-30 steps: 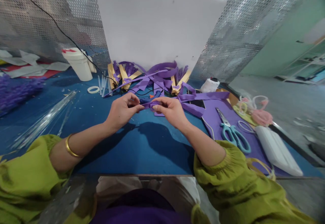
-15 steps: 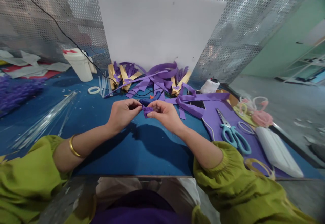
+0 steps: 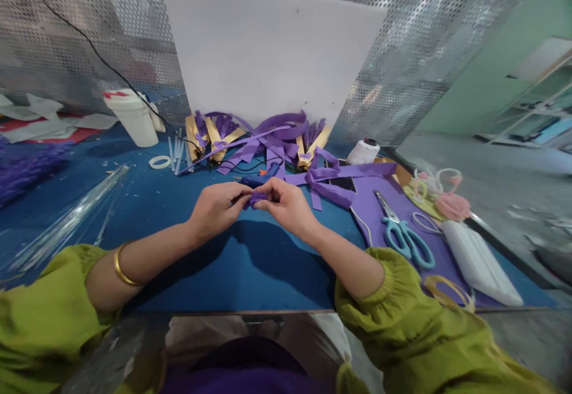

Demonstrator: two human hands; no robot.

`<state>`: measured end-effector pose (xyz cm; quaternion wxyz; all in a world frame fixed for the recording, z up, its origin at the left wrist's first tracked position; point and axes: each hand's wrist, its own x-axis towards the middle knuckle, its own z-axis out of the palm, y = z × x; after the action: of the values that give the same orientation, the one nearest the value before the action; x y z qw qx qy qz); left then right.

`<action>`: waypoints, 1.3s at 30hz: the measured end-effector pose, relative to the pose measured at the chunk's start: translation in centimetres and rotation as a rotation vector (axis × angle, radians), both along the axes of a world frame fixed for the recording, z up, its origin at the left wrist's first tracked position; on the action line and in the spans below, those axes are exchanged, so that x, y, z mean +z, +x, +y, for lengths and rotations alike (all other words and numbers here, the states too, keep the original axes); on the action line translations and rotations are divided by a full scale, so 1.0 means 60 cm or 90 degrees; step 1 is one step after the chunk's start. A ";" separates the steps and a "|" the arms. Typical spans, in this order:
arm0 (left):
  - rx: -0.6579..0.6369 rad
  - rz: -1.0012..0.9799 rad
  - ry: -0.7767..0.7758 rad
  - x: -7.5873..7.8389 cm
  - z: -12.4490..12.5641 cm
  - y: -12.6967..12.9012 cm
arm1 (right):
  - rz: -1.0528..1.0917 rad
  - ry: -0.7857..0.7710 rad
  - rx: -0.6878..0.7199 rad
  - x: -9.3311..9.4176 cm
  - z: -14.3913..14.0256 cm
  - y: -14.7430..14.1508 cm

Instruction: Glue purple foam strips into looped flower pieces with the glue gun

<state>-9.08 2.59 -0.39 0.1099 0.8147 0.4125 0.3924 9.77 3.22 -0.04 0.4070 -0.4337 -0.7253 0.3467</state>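
— What are we holding right now?

— We are pinching a small purple foam piece (image 3: 255,198) between both hands, just above the blue bench (image 3: 214,275). Our left hand (image 3: 217,206) is closing thumb and forefinger on its left end, and our right hand (image 3: 286,203) is doing the same on its right end, so the fingertips are almost meeting. It looks bunched or rolled, though it is too small to say which.

— Why are we keeping it so close in?

— We judge that both wrists are hovering low over the bench so the grip stays steady while the piece is being squeezed. Both forearms are angling inward from the green sleeves, with the gold bangle (image 3: 120,266) sitting on the left one.

— And where is the stock lying?

— The purple foam strips (image 3: 277,143) are piling up at twelve o'clock from the hands, against the white board (image 3: 268,54), within easy reach. At three o'clock the teal-handled scissors (image 3: 404,233) are resting on a purple foam sheet (image 3: 379,209), blades pointing away from us. A thread spool (image 3: 363,151) is standing at about one o'clock, and a white plastic tub (image 3: 129,117) at ten o'clock beside a tape ring (image 3: 159,161). Clear plastic sleeves (image 3: 71,221) are lying out at nine o'clock.
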 end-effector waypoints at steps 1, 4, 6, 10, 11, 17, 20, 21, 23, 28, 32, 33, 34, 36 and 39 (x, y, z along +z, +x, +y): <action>-0.007 0.031 0.044 -0.001 0.000 -0.002 | 0.003 0.004 -0.004 0.000 -0.001 -0.001; -0.015 0.087 0.114 -0.001 0.002 -0.006 | 0.025 0.001 -0.020 -0.001 -0.004 -0.005; -0.012 0.093 0.111 -0.002 0.003 -0.007 | 0.034 0.003 -0.027 -0.003 -0.004 -0.008; 0.014 0.036 0.028 -0.005 0.005 -0.005 | 0.069 0.006 -0.015 -0.013 0.000 -0.009; 0.020 0.019 0.010 -0.005 0.006 -0.004 | 0.088 0.001 -0.006 -0.016 0.001 -0.009; 0.023 0.011 0.006 -0.005 0.006 -0.002 | 0.070 0.032 0.013 -0.022 0.009 -0.003; 0.039 -0.010 -0.007 -0.005 0.003 0.004 | 0.011 0.101 -0.001 -0.019 0.008 -0.002; 0.047 -0.033 -0.027 -0.006 0.002 0.006 | 0.010 0.119 -0.002 -0.019 0.007 -0.002; 0.063 -0.097 -0.086 -0.009 0.001 0.011 | 0.017 0.154 -0.016 -0.019 0.006 -0.004; 0.049 -0.246 -0.214 -0.010 0.010 0.023 | 0.058 0.164 -0.080 -0.019 0.014 -0.002; -0.003 -0.245 -0.219 0.008 0.023 0.036 | 0.147 0.080 -0.109 -0.012 0.036 0.011; -0.016 -0.240 -0.216 0.013 0.028 0.041 | 0.174 0.057 -0.115 -0.010 0.043 0.015; -0.029 -0.239 -0.219 0.017 0.034 0.046 | 0.200 0.035 -0.119 -0.008 0.049 0.019; -0.046 -0.262 -0.236 0.021 0.048 0.056 | 0.249 0.002 -0.127 -0.005 0.059 0.026; -0.062 -0.324 -0.258 0.011 0.069 0.067 | 0.292 -0.031 -0.131 -0.002 0.067 0.032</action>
<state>-5.04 6.72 0.29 0.3882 0.6708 0.4020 0.4876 11.71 7.27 -0.17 0.5835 -0.4250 -0.5578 0.4097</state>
